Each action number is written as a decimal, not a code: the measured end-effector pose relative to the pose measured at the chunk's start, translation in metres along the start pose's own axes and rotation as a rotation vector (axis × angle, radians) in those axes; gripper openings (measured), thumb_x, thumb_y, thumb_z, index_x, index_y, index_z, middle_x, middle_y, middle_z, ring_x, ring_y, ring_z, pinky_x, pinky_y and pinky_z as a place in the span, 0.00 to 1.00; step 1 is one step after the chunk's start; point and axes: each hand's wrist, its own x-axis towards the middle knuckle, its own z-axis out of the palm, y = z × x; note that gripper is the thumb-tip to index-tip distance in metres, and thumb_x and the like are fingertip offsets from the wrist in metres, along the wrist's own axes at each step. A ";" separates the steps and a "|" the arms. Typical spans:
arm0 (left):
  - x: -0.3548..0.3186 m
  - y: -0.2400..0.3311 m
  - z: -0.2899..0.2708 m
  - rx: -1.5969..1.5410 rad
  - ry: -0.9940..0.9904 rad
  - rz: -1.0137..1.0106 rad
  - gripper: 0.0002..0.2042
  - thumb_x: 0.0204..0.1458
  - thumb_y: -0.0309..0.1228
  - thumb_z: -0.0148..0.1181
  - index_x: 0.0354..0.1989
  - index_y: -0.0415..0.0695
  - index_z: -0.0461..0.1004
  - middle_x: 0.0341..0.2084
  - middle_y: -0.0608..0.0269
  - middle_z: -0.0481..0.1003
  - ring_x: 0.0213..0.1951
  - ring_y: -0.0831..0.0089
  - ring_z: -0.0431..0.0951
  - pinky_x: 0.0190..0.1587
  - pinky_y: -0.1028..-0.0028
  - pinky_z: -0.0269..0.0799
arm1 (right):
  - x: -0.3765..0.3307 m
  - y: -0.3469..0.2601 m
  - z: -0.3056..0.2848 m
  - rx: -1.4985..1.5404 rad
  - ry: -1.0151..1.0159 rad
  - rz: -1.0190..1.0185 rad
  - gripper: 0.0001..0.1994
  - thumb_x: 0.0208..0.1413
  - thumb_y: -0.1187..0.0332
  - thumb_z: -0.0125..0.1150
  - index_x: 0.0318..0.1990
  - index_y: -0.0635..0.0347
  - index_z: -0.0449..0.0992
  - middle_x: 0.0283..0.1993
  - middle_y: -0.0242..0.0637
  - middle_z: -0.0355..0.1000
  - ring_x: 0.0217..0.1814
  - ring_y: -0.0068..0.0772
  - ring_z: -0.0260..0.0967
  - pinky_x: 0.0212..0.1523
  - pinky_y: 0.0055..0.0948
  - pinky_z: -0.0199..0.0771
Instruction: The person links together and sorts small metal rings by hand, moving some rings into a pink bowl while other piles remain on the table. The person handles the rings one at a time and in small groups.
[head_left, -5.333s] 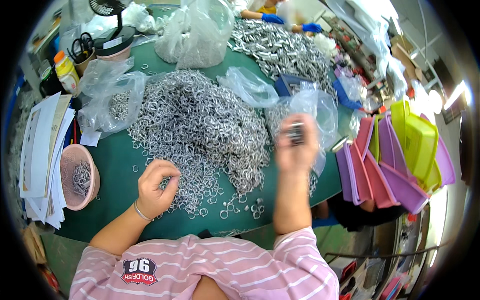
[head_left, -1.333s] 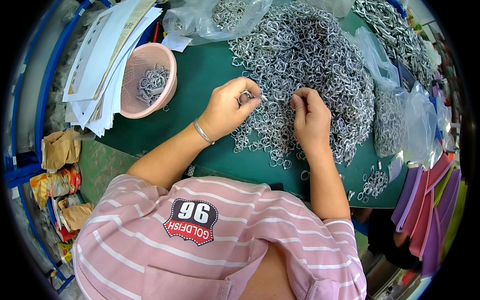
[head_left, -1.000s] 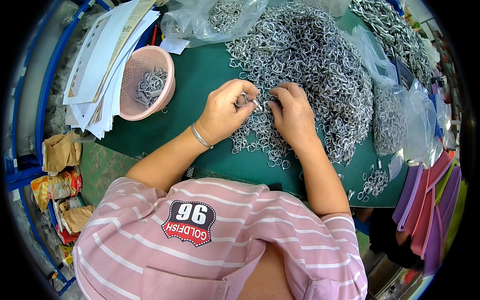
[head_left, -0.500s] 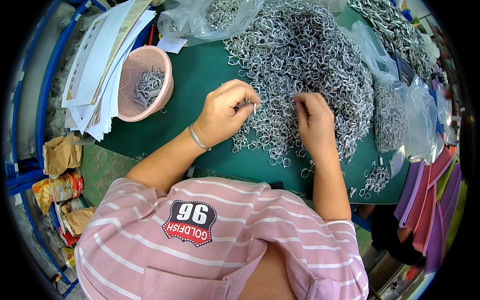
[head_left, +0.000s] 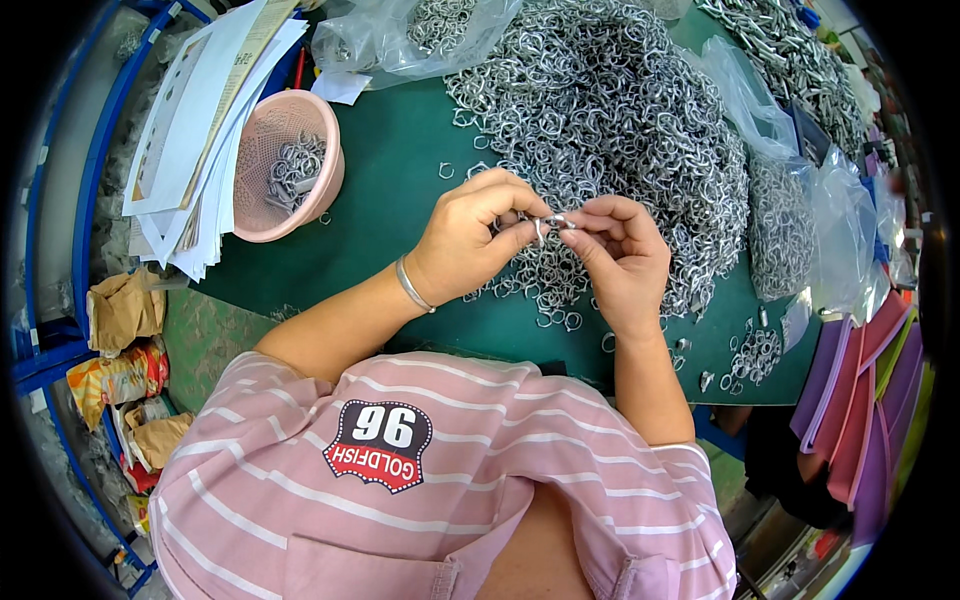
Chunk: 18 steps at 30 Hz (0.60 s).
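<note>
Small metal pieces (head_left: 555, 220) sit mid-frame, right between the fingertips, lined up roughly left to right, tbh too tiny to be sure. Left hand (head_left: 468, 238) pinches one end, right hand (head_left: 632, 268) the other, so neither's nearer. Ring pile (head_left: 630, 120) spreads just above.

I'm looking down on a green tabletop (head_left: 400, 140) bearing a broad heap of metal rings (head_left: 630, 110). A pink basket (head_left: 334, 180) stands at left; rightward I see a ring-filled clear bag (head_left: 782, 232), with a small ring cluster (head_left: 754, 358) nearer me.
</note>
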 end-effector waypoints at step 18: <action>-0.006 0.000 -0.007 0.021 0.089 0.136 0.10 0.42 0.13 0.56 0.33 0.38 0.75 0.33 0.58 0.75 0.30 0.77 0.74 0.30 0.80 0.68 | 0.026 0.016 0.009 -1.132 -0.100 -0.452 0.12 0.38 0.73 0.65 0.35 0.61 0.75 0.36 0.37 0.67 0.37 0.41 0.66 0.34 0.36 0.67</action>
